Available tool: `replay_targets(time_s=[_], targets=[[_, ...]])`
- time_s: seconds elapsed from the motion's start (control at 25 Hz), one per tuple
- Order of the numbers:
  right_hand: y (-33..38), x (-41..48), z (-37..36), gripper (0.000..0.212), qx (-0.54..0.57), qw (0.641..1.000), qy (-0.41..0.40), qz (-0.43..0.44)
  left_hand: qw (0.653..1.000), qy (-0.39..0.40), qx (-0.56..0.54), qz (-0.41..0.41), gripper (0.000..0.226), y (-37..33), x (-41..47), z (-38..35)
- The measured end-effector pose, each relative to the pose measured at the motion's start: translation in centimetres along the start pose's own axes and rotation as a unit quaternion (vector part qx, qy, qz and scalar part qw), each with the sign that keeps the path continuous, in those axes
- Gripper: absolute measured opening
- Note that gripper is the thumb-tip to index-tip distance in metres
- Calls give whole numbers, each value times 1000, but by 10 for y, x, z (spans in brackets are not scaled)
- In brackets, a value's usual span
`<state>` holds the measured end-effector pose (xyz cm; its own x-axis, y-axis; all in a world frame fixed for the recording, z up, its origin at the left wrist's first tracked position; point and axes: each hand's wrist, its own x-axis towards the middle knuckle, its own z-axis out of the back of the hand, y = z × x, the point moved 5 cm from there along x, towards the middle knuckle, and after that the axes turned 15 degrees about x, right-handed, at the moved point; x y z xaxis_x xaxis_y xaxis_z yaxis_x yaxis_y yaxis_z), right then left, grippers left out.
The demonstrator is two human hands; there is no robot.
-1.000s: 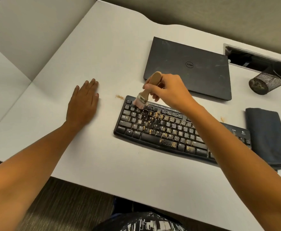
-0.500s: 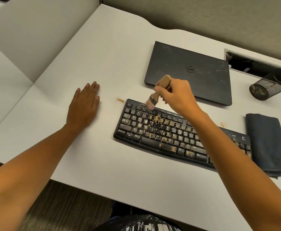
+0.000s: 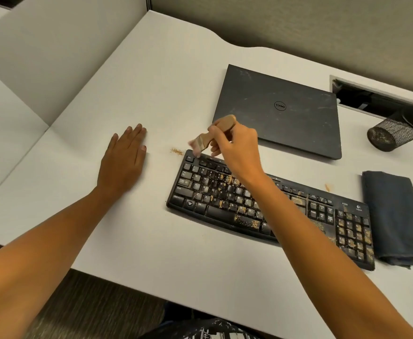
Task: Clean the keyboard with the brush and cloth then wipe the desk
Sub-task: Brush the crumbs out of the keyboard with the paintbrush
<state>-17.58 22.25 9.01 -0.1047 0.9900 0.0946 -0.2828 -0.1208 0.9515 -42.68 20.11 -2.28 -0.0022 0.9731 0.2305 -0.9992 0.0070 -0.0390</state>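
Fingers (image 3: 215, 132): those of the right hand (image 3: 237, 149) are curled round the handle of the small wooden brush (image 3: 206, 139).
Brush hairs: held at the top left corner of the long black keyboard (image 3: 212, 192); blurred, so touching cannot be told.
Left hand (image 3: 123, 162): laid flat on the white desk (image 3: 151, 81), fingers straight, left of the keyboard.
Crumbs: brown bits are spread over many keys.
Cloth: the folded dark blue cloth (image 3: 394, 216) is laid just beside the keyboard's right end.
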Motion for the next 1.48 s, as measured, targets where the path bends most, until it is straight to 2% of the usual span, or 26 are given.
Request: replay_targets(time_s=[0.24, 0.52, 0.6, 0.76, 0.8, 0.96, 1.04, 1.2, 1.36, 1.48], targets=[[-12, -23, 45, 22, -55, 988, -143, -7, 1000, -5, 0, 5, 56, 1, 0, -1], [8, -8, -29, 20, 14, 998, -51, 19, 1000, 5, -5, 9, 56, 0, 0, -1], [2, 2, -18, 20, 40, 997, -66, -16, 1000, 9, -5, 11, 57, 1, 1, -1], [-12, -7, 15, 27, 16, 985, -164, -53, 1000, 5, 3, 8, 57, 1, 0, -1], [-11, -12, 9, 29, 32, 985, -157, -59, 1000, 7, 3, 8, 57, 1, 1, -2], [0, -12, -40, 23, 69, 996, -41, -50, 1000, 10, 2, 9, 57, 1, 1, -2], [2, -3, -41, 20, 64, 996, -37, -57, 1000, 9, 1, 9, 57, 1, 1, -2], [3, -10, -18, 28, 20, 995, -93, -31, 1000, 9, 0, 10, 57, 0, 1, -2], [7, -32, -43, 24, 37, 999, 7, -20, 1000, 17, -3, 14, 58, 1, 1, -3], [11, -26, -37, 22, 23, 1000, 3, 11, 1000, 17, -9, 13, 58, 1, 1, -2]])
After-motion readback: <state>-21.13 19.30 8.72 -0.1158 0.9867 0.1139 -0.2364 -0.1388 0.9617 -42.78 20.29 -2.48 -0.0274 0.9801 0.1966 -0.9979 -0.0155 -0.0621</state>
